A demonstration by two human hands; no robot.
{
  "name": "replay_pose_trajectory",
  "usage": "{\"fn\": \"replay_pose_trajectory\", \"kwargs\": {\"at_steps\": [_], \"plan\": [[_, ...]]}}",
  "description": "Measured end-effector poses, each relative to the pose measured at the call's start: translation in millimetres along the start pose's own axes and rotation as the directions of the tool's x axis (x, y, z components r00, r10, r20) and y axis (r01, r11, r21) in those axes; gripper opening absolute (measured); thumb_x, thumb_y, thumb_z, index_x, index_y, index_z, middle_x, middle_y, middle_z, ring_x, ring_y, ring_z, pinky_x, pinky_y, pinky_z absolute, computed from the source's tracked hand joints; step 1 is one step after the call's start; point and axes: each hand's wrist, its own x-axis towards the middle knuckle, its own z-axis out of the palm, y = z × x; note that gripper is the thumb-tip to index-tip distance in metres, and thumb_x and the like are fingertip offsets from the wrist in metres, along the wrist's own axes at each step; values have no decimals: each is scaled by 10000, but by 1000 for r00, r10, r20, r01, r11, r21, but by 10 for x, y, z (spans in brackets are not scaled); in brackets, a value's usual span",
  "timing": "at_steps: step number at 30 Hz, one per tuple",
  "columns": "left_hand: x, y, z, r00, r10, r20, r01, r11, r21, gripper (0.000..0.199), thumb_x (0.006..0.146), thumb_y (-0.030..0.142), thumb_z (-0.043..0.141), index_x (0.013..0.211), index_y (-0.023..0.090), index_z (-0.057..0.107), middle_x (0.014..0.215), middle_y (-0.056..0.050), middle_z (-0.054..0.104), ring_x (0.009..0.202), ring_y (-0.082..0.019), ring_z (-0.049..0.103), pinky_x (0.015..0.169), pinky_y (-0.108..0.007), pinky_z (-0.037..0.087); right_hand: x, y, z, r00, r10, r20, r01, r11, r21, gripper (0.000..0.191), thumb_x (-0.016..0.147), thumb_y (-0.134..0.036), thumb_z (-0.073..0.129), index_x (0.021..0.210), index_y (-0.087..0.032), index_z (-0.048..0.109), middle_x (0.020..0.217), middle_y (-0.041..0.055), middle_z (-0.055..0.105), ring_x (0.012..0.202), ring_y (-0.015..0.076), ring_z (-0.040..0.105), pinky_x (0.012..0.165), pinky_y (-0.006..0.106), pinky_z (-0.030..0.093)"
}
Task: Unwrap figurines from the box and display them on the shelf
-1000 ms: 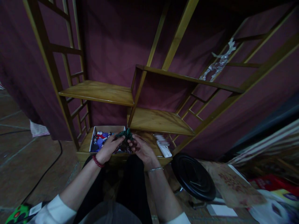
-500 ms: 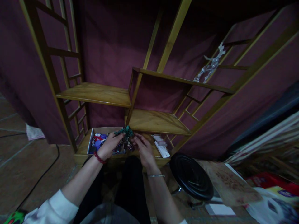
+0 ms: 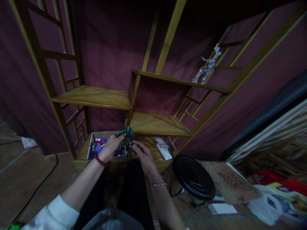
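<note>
My left hand (image 3: 110,146), a red bead bracelet (image 3: 100,160) at its wrist, is closed on a dark green patterned cloth-like piece (image 3: 128,131). Below this piece hangs a dark, brownish tangled bundle (image 3: 129,143); whether the two are joined I cannot tell. My right hand (image 3: 144,156) has its thumb and fingers pinched at the bundle's right side. Its exact grip is hard to make out. Under and beside my left hand stands an open cardboard box (image 3: 90,148) with small red, blue and white items (image 3: 98,145).
The wooden shelf unit (image 3: 96,95) rises in front. A white flat object (image 3: 165,154) lies on its bottom board, right of my hands. A clear deer-like figure (image 3: 208,67) is on an upper shelf. A black round stool (image 3: 193,177) and a plastic bag (image 3: 266,204) are at right.
The view has shifted slightly, so the shelf appears further left. The green piece stays in my left hand, and my right hand has moved slightly closer to the bundle.
</note>
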Motion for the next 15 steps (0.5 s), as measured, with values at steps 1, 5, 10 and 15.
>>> {"fn": "replay_pose_trajectory", "kwargs": {"at_steps": [1,5,10,15], "plan": [[4,-3,-5,1000,1,0,-1,1000,3,307,588,371,660,757,116,645,676,-49,656,600,-158,582,607,-283,436,-7,3,4,1000,1,1,-1,1000,-2,324,648,-363,648,931,-207,634,859,10,634,719,120,544,617,223,436],[9,-3,-9,1000,-3,26,2,1000,11,349,585,398,659,783,111,650,677,-54,658,597,-162,583,597,-282,432,-11,36,12,1000,16,1,-16,1000,3,361,629,-351,666,949,-191,618,840,12,635,657,110,545,604,229,444],[1,14,29,1000,-5,21,4,1000,24,363,585,384,659,827,113,652,711,-56,669,646,-176,597,621,-284,435,-8,102,-25,999,-29,22,30,999,-23,369,649,-332,654,987,-196,595,905,18,631,720,119,562,665,244,459],[10,14,81,998,-4,67,4,1000,1,380,593,369,655,870,108,641,752,-63,671,656,-172,596,637,-291,444,-7,152,-84,998,-50,22,51,998,-35,388,641,-332,659,998,-194,593,933,21,632,779,137,569,683,251,465]]}}
